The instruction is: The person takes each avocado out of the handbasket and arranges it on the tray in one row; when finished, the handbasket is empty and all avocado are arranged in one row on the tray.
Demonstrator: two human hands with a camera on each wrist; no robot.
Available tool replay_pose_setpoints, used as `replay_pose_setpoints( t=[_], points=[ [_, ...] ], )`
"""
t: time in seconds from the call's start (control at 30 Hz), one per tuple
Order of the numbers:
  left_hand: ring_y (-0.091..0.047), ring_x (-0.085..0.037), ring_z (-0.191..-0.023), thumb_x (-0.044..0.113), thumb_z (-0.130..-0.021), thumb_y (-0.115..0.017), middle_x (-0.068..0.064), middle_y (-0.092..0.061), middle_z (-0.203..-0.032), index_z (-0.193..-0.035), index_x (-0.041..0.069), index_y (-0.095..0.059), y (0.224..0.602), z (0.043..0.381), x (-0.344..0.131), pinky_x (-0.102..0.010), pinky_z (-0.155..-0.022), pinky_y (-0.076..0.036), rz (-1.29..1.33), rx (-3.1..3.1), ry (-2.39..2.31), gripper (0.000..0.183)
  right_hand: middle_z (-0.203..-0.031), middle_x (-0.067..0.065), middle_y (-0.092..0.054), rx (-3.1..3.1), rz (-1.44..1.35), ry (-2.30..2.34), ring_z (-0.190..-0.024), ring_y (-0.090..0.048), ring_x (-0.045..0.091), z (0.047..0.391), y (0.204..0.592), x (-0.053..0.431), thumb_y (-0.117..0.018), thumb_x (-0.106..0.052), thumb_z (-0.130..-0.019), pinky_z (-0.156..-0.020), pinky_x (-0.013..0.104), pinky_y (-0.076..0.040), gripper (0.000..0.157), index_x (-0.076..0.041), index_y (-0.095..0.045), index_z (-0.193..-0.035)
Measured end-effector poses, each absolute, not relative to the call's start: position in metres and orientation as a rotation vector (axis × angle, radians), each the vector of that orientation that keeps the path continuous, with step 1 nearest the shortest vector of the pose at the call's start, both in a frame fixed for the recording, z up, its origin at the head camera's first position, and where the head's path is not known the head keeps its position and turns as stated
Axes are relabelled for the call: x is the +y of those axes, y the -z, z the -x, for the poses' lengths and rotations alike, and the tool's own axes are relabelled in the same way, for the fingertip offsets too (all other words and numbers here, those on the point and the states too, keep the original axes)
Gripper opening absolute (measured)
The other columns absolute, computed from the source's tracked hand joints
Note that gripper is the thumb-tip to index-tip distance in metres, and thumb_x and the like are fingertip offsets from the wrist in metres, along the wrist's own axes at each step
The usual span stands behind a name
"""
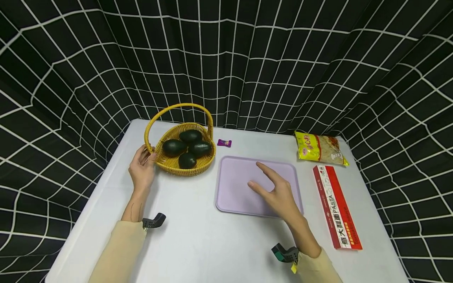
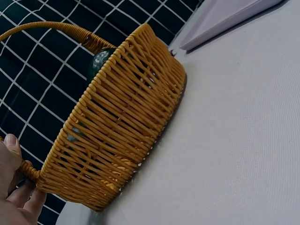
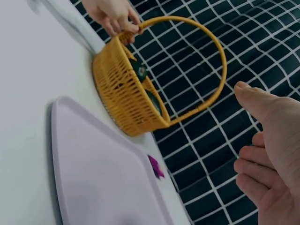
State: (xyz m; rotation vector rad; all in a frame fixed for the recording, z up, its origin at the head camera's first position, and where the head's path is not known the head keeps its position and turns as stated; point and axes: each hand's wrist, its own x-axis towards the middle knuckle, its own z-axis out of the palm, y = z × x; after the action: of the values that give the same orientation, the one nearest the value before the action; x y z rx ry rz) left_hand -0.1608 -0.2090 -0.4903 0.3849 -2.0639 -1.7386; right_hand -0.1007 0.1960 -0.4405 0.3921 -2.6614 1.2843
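A yellow wicker basket with a tall arched handle stands at the back left of the table. Several dark green avocados lie inside it. My left hand grips the lower left end of the handle, where it meets the rim; the left wrist view shows thumb and fingers around it. My right hand hovers over a pale lilac tray, thumb and fingers spread apart with nothing between them. In the right wrist view its fingers point toward the basket side.
Behind the tray lies a small purple wrapped snack. At the right are a yellow food packet and a long red pasta box. A black grid-patterned curtain surrounds the white table.
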Motion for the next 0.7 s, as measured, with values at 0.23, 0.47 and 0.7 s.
replay_pose_setpoints(
  t=[0.23,0.47,0.7],
  points=[
    [-0.057,-0.026,-0.140,0.016,-0.103,-0.066,-0.014,-0.061,-0.148,-0.153,0.011,-0.051,0.507,0.168,-0.215,-0.022,-0.115,-0.051,-0.384,-2.036,1.761,0.052,-0.153,0.007,-0.058,-2.672,-0.382,-1.343,-0.144,-0.053,0.031,0.109,0.442,0.184,-0.081,-0.039,-0.092,-0.122,0.055,-0.046,0.067,-0.016,-0.057,-0.150],
    [-0.058,-0.026,-0.139,0.016,-0.102,-0.068,-0.014,-0.063,-0.146,-0.152,0.010,-0.053,0.507,0.167,-0.216,-0.021,-0.114,-0.052,-0.377,-2.015,1.750,0.052,-0.154,0.007,-0.058,-2.670,-0.409,-1.428,-0.144,-0.053,0.032,0.121,0.443,0.171,-0.080,-0.040,-0.093,-0.123,0.054,-0.045,0.067,-0.016,-0.057,-0.151],
    [-0.059,-0.026,-0.138,0.015,-0.102,-0.068,-0.014,-0.064,-0.145,-0.151,0.010,-0.053,0.509,0.168,-0.216,-0.022,-0.113,-0.053,-0.370,-2.024,1.729,0.052,-0.155,0.007,-0.057,-2.696,-0.442,-1.452,-0.146,-0.051,0.028,0.129,0.447,0.155,-0.078,-0.045,-0.094,-0.124,0.053,-0.043,0.068,-0.015,-0.056,-0.151]
  ],
)
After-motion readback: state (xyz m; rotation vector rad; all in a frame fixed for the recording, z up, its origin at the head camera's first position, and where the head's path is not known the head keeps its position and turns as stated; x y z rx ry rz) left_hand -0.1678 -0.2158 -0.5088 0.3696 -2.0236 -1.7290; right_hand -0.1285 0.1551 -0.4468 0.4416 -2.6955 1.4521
